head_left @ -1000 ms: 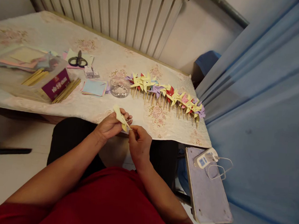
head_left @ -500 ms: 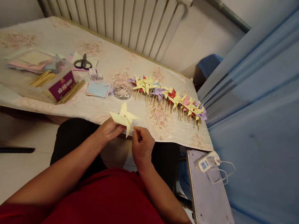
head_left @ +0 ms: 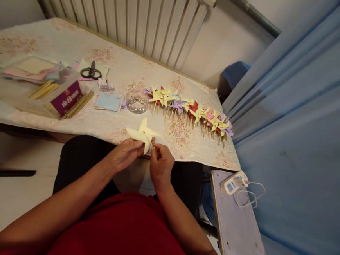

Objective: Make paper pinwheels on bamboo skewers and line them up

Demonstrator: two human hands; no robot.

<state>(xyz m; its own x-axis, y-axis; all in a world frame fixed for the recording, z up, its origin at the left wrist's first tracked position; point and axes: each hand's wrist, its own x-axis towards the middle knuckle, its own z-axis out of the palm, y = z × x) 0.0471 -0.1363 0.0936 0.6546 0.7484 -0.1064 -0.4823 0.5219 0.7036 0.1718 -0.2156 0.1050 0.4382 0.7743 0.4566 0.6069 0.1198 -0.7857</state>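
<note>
A pale yellow paper pinwheel (head_left: 142,135) on a thin stick is held just off the table's front edge. My right hand (head_left: 162,164) is closed, thumb and forefinger pinching the stick below the blades. My left hand (head_left: 125,153) is closed at the pinwheel's lower left side; its thumb lies by a blade and its other fingers reach behind the paper, partly hidden. Beyond the hands, a round clear container (head_left: 136,103) of small shiny metal pieces sits on the table. To its left lies a stack of coloured paper squares (head_left: 109,101).
Several finished pinwheels (head_left: 193,109) form a row on the floral tablecloth (head_left: 151,71). Scissors (head_left: 91,72), small boxes (head_left: 105,84), stick bundles (head_left: 78,105), a purple card (head_left: 67,98) and bagged paper (head_left: 30,69) lie left. A charger with cable (head_left: 234,182) rests on a stool (head_left: 238,227).
The pinwheel's blades have turned slightly. My left hand has shifted a little, with fingertips now showing behind the blades near the stick. My right hand keeps its pinch. The view has moved slightly.
</note>
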